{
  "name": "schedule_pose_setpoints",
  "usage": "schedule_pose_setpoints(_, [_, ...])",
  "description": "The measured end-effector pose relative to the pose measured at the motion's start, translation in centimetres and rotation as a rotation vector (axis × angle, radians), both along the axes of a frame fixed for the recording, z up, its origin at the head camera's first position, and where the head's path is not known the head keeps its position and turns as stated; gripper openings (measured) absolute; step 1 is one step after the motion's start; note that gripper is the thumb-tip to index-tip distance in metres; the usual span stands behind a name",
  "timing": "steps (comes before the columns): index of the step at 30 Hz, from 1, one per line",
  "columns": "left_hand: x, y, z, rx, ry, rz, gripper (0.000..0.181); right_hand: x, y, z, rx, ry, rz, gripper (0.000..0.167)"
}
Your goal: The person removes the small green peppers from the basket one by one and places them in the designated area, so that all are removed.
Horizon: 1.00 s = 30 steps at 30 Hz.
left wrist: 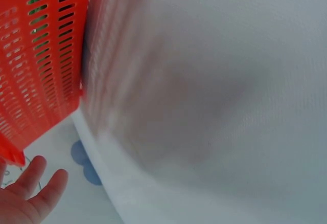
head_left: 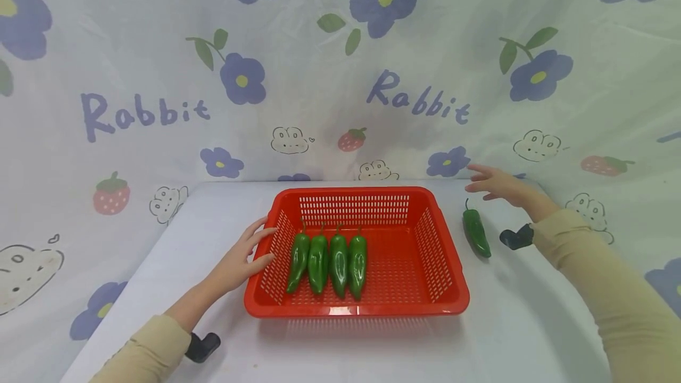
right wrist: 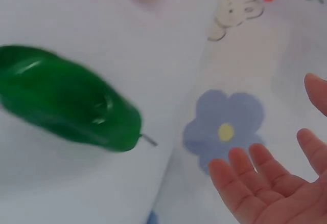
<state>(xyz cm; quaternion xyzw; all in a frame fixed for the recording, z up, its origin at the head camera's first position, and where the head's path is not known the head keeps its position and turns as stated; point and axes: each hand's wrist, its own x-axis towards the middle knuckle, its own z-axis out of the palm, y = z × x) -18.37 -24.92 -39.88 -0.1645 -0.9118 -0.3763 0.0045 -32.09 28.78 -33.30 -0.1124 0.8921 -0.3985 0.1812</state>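
Note:
A red plastic basket (head_left: 388,310) with slotted walls stands mid-table, and several green peppers (head_left: 339,265) lie side by side in its left half, stems toward the back. My left hand (head_left: 242,259) rests at the basket's left rim, fingers spread over it; the left wrist view shows the basket's outer wall (left wrist: 46,55) and some fingertips. One more green pepper (head_left: 476,232) lies on the table right of the basket. Above and behind that pepper, my right hand (head_left: 497,185) is held in the air with fingers extended, holding nothing. In the right wrist view the pepper (right wrist: 71,98) appears apart from the fingers.
A white table (head_left: 213,211) carries the basket. Behind it hangs a pale cloth (head_left: 319,93) printed with flowers, rabbits and strawberries. Each wrist wears a black device, one by the left sleeve (head_left: 202,347) and one by the right sleeve (head_left: 516,237).

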Motion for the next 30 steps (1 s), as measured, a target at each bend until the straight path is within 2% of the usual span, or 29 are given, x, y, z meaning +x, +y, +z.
schedule_pose_setpoints(4, [0.0, 0.0, 0.0, 0.006, 0.001, -0.004, 0.052, 0.1, -1.3, 1.0, -0.004, 0.017, 0.011, 0.075])
schedule_pose_setpoints(14, [0.0, 0.0, -0.2, 0.010, 0.039, -0.023, 0.050, 1.4, -5.5, 3.3, -0.066, 0.029, 0.006, 0.071])
schedule_pose_setpoints(19, [-0.1, 0.1, -0.3, 0.011, 0.049, -0.026, 0.050, 1.8, -7.3, 3.6, -0.113, 0.037, 0.005, 0.071])
schedule_pose_setpoints(24, [-0.1, 0.1, -0.3, 0.015, 0.050, -0.030, 0.049, 2.4, -9.1, 4.0, -0.118, 0.048, 0.013, 0.069])
schedule_pose_setpoints(30, [-0.1, 0.3, -0.4, 0.029, 0.038, -0.026, 0.050, 3.2, -11.2, 3.7, -0.121, 0.064, 0.007, 0.065])
